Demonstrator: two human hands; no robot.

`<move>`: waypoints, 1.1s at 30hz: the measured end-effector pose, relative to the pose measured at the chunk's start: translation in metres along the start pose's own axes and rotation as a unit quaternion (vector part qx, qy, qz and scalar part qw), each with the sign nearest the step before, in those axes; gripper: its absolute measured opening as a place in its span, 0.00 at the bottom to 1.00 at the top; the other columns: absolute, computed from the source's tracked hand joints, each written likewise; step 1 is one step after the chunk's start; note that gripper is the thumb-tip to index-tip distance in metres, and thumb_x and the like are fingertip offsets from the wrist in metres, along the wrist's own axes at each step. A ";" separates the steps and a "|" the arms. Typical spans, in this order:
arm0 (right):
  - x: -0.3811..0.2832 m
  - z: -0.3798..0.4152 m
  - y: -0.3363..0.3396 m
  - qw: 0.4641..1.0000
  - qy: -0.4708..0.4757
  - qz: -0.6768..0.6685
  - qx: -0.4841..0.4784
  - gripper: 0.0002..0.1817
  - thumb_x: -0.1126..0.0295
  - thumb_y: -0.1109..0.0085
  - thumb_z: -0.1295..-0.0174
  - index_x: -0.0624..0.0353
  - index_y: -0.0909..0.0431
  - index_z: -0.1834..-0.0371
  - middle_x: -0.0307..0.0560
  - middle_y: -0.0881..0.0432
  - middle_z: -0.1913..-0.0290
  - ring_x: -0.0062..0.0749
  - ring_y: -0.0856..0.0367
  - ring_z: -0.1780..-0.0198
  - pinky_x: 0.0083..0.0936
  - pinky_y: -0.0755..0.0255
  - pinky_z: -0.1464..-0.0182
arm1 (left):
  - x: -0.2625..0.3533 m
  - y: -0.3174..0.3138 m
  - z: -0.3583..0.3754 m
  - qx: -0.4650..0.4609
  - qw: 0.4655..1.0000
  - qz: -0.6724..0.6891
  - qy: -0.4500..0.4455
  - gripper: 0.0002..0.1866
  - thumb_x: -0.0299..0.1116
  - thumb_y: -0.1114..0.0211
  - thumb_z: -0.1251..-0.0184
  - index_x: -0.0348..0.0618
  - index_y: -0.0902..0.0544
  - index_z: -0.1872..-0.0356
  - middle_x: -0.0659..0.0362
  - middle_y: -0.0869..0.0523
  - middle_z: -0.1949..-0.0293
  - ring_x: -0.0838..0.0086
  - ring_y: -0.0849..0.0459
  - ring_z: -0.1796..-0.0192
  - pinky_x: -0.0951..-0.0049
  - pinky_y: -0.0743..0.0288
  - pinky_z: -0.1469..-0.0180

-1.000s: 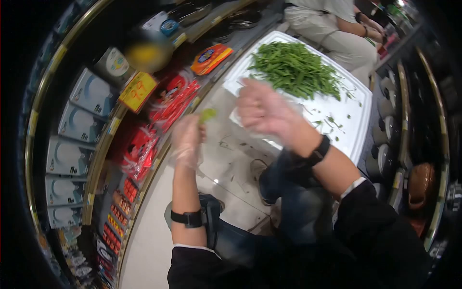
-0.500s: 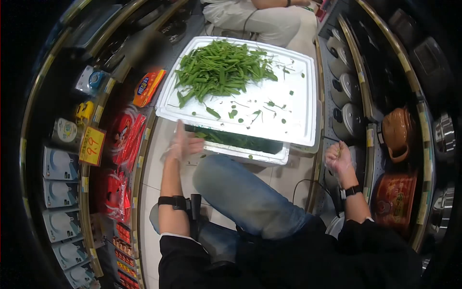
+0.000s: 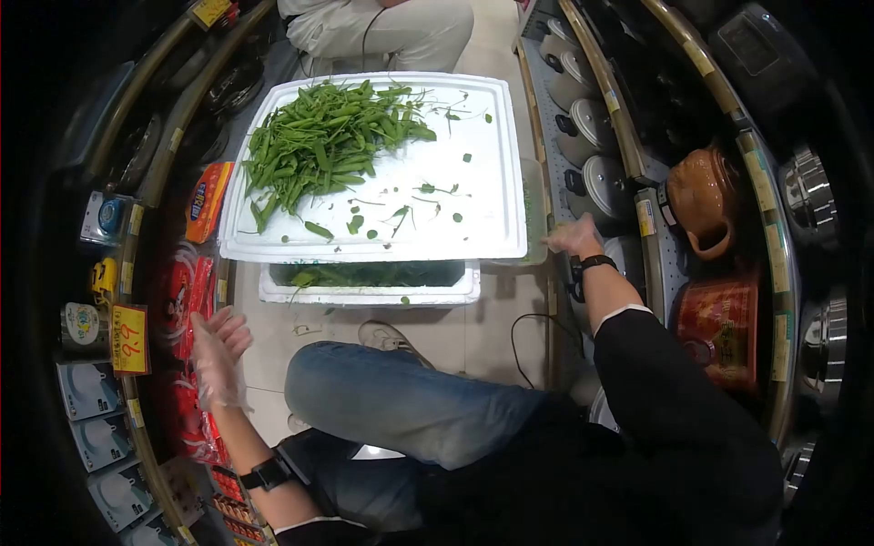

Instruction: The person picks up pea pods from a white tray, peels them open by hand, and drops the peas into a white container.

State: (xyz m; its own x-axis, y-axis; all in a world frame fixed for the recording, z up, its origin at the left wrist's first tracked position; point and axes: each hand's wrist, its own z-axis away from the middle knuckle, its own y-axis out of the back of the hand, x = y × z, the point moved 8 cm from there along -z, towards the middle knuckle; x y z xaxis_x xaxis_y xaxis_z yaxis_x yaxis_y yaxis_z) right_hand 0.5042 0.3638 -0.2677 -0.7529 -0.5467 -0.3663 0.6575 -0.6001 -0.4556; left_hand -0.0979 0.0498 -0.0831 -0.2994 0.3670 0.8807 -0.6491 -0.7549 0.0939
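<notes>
A heap of green pea pods (image 3: 341,136) lies on the left part of a white foam lid (image 3: 455,218), with small leaf and stem scraps on its right part. The lid rests on a white foam box (image 3: 382,296) with more greens visible inside. My left hand (image 3: 221,353), in a thin clear glove, is open and holds nothing, beside red packages on the left shelf. My right hand (image 3: 575,238), also gloved, is at the near end of a clear container (image 3: 533,205) right of the lid. Its fingers are closed together, and what they hold is hidden.
Shelves line both sides of the narrow aisle: lidded pots (image 3: 605,187) and a brown clay pot (image 3: 703,205) right, boxes (image 3: 91,391) and a price sign (image 3: 130,338) left. A person in light trousers (image 3: 382,36) sits beyond the lid. A black cable (image 3: 514,350) lies on the floor.
My right hand has moved from near the right shelf to the clear container. My left hand has drawn back from the foam box toward the left shelf. The view has shifted right.
</notes>
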 end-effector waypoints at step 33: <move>0.230 0.050 -0.336 0.391 0.370 0.797 -0.274 0.14 0.70 0.41 0.49 0.58 0.19 0.58 0.61 0.18 0.60 0.53 0.19 0.55 0.37 0.27 0.54 | 0.009 0.073 0.064 0.023 0.995 0.049 -0.083 0.36 0.58 0.61 0.27 0.27 0.23 0.53 0.49 0.16 0.71 0.73 0.19 0.74 0.75 0.22 0.69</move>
State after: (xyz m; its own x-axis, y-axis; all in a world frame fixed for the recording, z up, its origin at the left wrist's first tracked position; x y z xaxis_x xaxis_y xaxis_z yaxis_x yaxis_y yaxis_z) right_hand 0.1120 0.4105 -0.1587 0.6641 0.4698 -0.5816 0.3567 0.4845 0.7988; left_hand -0.1033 -0.0371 -0.0384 -0.2374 0.1993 0.9507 -0.5882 -0.8084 0.0226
